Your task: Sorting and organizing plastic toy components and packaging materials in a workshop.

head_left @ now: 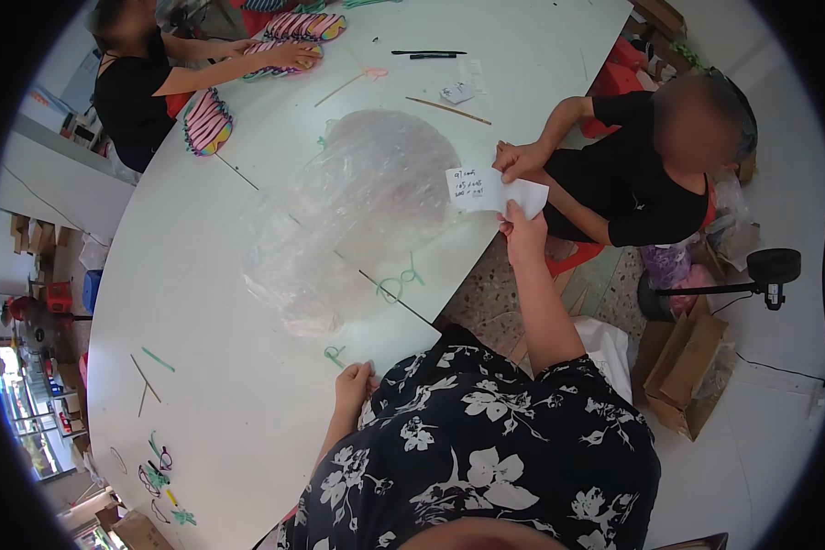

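My right hand (522, 232) reaches out to the right and pinches the lower edge of a white sheet of paper (488, 194) with handwriting on it. A person seated at the right (646, 151) has a hand (520, 163) at the sheet's upper edge. My left hand (352, 383) rests at the near table edge with its fingers curled; what they hold, if anything, is hidden. Beside it lies a small green strap loop (335, 354). A big crumpled clear plastic bag (367, 197) spreads over the table in front of me.
The white table (220, 321) bears sticks, green strips and several pairs of glasses (160, 477) at the left. Far off, another person (137, 82) handles colourful striped items (284, 57). Pens (429, 54) lie at the back. Cardboard boxes (683, 367) stand on the right.
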Demonstrator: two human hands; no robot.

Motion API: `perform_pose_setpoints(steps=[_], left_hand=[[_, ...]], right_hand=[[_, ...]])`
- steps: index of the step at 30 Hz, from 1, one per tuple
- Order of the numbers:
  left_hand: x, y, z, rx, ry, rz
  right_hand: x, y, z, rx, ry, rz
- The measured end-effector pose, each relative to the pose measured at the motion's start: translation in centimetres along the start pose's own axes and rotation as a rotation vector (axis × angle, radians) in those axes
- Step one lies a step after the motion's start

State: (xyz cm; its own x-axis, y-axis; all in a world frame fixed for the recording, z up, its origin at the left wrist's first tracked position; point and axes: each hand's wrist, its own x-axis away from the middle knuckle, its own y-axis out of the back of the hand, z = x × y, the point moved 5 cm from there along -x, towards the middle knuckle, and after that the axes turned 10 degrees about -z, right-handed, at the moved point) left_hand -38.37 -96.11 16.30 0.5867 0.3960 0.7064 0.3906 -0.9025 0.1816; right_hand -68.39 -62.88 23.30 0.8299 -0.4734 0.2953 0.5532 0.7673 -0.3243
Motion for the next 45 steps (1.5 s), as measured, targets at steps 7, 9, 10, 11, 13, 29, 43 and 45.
perform_pose_setpoints(steps=[7, 9, 10, 11, 13, 29, 43, 45], left_hand=[[-0.8, 0.6, 1.0, -0.040, -0.022, 0.009], [-0.4, 0.4, 0.5, -0.079, -0.037, 0.002], [-0.2, 0.2, 0.3, -0.068, -0.035, 0.004], [-0.5, 0.1, 0.7, -0.030, -0.030, 0.014], [-0.8, 0.2, 1.5, 0.049, -0.018, 0.018], [-1.1, 0.5, 1.8, -0.007, -0.086, -0.007], [-1.1, 0.6, 2.1, 0.020, -0.104, -0.003], [-1.0, 0.5, 2.0, 0.006, -0.110, -0.001]], right_hand=[[0.2, 0.2, -1.2, -0.115, -0.108, 0.012], [0.9, 0.4, -2.5, -0.064, -0.148, 0.008], [1.3, 0.5, -3.9, -0.031, -0.186, 0.038], [1.9, 0.6, -5.3, 0.048, -0.222, 0.056], [4.4, 0.1, -7.1, 0.219, -0.266, 0.117], [11.5, -0.8, -13.4, 0.772, -0.037, 0.724], [11.7, -0.7, -13.1, 0.802, -0.040, 0.703], [11.6, -0.6, -13.3, 0.783, -0.035, 0.705]])
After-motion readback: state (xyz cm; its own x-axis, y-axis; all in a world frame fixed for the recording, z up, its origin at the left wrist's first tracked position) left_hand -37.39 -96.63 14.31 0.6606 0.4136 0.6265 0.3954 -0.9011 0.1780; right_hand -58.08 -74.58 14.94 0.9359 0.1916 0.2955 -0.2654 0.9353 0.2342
